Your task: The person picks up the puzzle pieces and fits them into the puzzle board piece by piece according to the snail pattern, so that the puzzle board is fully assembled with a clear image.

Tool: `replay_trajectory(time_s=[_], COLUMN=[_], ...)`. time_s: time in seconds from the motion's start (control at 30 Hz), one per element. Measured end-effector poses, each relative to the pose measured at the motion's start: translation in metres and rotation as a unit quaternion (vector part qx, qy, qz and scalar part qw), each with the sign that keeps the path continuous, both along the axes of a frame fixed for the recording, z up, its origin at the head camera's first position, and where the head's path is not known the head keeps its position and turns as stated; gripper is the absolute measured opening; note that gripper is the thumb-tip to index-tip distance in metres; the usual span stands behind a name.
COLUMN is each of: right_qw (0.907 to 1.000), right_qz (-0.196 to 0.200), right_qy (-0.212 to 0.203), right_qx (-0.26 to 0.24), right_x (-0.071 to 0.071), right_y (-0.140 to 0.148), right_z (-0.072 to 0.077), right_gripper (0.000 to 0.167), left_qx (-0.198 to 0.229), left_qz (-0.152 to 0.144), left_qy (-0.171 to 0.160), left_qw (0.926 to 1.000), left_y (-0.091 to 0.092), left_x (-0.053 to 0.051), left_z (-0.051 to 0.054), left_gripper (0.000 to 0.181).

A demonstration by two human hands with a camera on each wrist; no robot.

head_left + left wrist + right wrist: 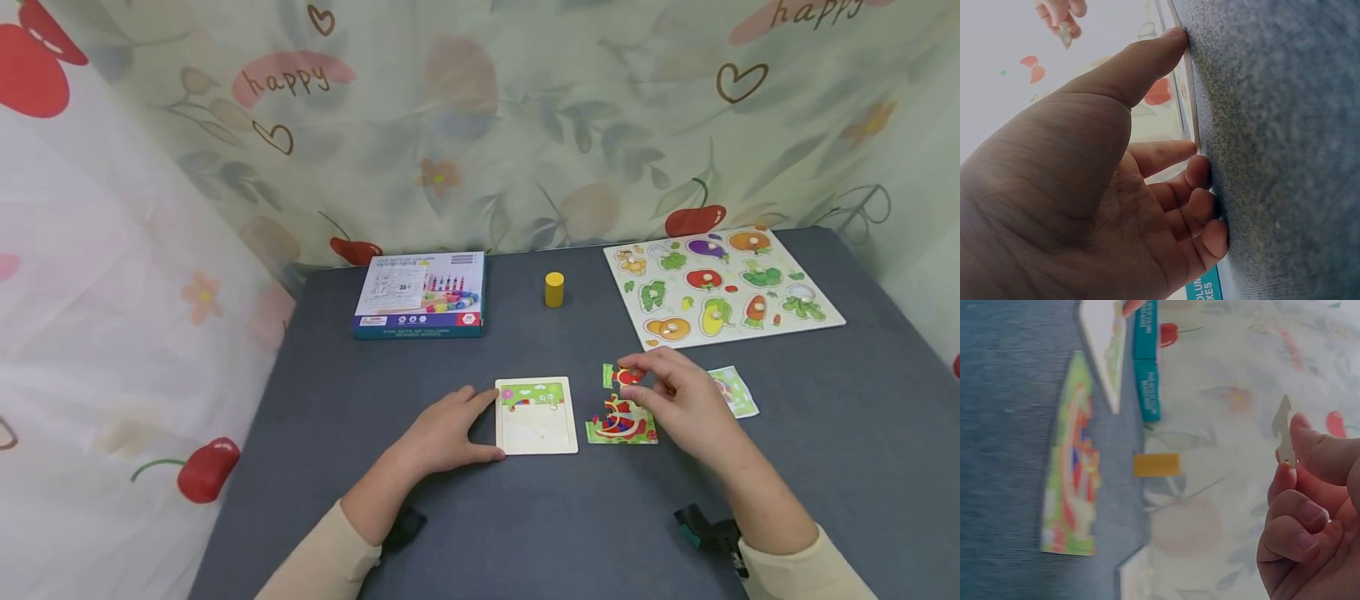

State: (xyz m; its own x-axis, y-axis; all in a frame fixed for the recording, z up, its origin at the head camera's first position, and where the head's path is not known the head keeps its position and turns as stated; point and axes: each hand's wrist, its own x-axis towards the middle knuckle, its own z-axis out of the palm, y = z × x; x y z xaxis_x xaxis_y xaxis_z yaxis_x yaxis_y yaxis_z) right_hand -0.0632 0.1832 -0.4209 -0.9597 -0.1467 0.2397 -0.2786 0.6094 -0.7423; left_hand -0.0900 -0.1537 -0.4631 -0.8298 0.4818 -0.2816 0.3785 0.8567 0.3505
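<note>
in the head view, one square frame (pixel 536 433), its far strip filled with picture, is touched at its left edge by the left hand (pixel 450 429); its grip is relaxed, nothing being grasped. one puzzle piece (pixel 611 377) is pinched by the right hand (pixel 686 406), near one cluster of joined pieces (pixel 622 428) laid right of the frame. farther back on the worktop (pixel 487 525) are set one box (pixel 420 292), one yellow cylinder (pixel 554 290) and one vegetable board (pixel 723 302); one card (pixel 738 393) is partly hidden by the right hand.

in the left wrist view, the frame's edge is met by thumb and forefinger, three fingers being bent.

in the right wrist view, the one piece is held clear of the worktop.
</note>
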Motion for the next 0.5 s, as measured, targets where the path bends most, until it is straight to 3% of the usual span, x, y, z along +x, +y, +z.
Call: replay_trajectory(time_s=[0.3, 0.5], right_qw=[0.9986, 0.9979], right_qz=[0.037, 0.046], right_qy=[0.037, 0.041], right_qx=[-0.01, -0.019], right_x=[-0.002, -0.003], right_y=[-0.004, -0.012], right_z=[0.03, 0.045], right_gripper=[0.032, 0.032], left_qx=[-0.004, -0.002], left_qz=[0.002, 0.004], left_qy=[-0.005, -0.012], left_qw=[1.0, 0.9999], left_y=[0.001, 0.001], left_x=[-0.001, -0.002], left_z=[0.001, 0.001], left_gripper=[0.095, 0.095])
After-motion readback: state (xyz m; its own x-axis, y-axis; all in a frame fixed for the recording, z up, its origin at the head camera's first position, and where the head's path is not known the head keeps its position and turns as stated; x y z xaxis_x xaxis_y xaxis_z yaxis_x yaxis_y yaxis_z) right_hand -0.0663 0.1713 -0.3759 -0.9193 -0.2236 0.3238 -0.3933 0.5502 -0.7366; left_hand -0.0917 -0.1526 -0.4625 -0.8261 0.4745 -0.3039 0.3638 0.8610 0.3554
